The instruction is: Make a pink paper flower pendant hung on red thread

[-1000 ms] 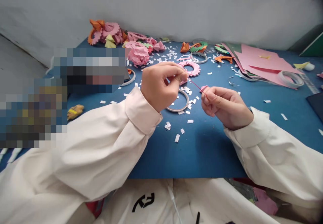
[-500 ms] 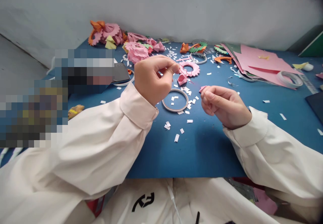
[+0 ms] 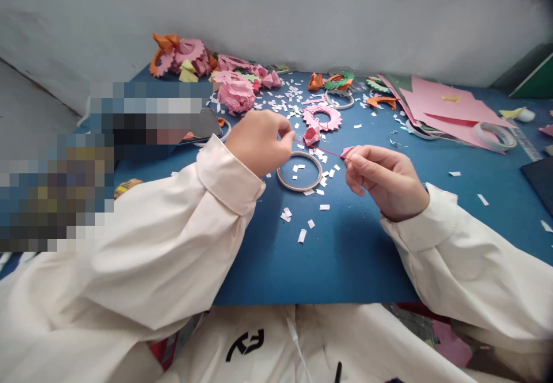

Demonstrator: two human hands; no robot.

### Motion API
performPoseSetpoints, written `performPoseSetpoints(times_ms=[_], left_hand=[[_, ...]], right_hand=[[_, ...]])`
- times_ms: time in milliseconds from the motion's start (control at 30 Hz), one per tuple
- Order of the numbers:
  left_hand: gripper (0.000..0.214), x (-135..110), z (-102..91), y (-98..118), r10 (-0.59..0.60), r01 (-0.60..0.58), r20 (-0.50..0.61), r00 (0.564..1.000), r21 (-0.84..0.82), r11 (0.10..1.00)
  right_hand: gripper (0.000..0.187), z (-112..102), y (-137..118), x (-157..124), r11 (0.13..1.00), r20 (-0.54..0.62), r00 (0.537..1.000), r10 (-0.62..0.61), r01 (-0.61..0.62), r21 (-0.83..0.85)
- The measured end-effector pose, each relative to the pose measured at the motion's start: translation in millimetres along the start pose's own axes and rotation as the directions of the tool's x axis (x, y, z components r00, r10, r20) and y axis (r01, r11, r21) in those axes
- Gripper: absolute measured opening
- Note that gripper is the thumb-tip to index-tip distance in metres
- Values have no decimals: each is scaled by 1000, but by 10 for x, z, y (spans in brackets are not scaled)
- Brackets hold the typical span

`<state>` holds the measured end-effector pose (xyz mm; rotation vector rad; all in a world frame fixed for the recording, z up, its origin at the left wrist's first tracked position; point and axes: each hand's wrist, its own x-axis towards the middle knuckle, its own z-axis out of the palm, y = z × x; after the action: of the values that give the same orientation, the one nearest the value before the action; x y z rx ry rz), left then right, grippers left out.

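Note:
My left hand (image 3: 259,141) is closed in a pinch on the end of a thin red thread (image 3: 322,150). The thread runs right to my right hand (image 3: 382,178), whose fingers are closed on a small pink folded paper piece (image 3: 346,151). Between the hands, on the blue table (image 3: 345,256), lies a white tape ring (image 3: 300,171). Just behind it sits a small folded pink paper piece (image 3: 311,135), with a pink toothed paper ring (image 3: 323,116) beyond. Both arms wear cream sleeves.
White paper scraps (image 3: 302,235) litter the table. Pink and orange paper flowers (image 3: 203,63) are piled at the back left. Pink sheets (image 3: 444,106) and a tape roll (image 3: 495,134) lie at the right, and a dark phone (image 3: 205,124) lies at the left.
My left hand lowered and moved left, letting the small pink piece drop to the table, and now pinches the thread stretched to my right hand. The right hand has barely moved.

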<state>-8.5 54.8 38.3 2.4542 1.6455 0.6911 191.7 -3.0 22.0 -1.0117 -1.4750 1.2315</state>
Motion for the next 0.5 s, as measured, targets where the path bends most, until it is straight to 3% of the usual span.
performPoseSetpoints(times_ms=[67, 167, 300, 400, 500], left_hand=[[22, -12, 15, -19, -35, 17, 112, 993, 158, 987], [25, -48, -2, -7, -114, 44, 169, 979, 370, 928], [31, -187, -214, 87, -190, 132, 86, 978, 455, 881], [41, -450, -500, 116, -335, 273, 40, 941, 493, 826], [52, -823, -738, -157, -447, 427, -112, 887, 566, 705]], right_hand=[[25, -4, 29, -1, 998, -14, 1000, -13, 13, -59], [26, -4, 77, -7, 987, -58, 998, -38, 28, -156], [24, 16, 130, -28, 943, -112, 982, -150, 108, -314], [23, 43, 167, -36, 918, -81, 977, -196, 154, -366], [25, 61, 199, -29, 932, -45, 991, -128, 105, -347]])
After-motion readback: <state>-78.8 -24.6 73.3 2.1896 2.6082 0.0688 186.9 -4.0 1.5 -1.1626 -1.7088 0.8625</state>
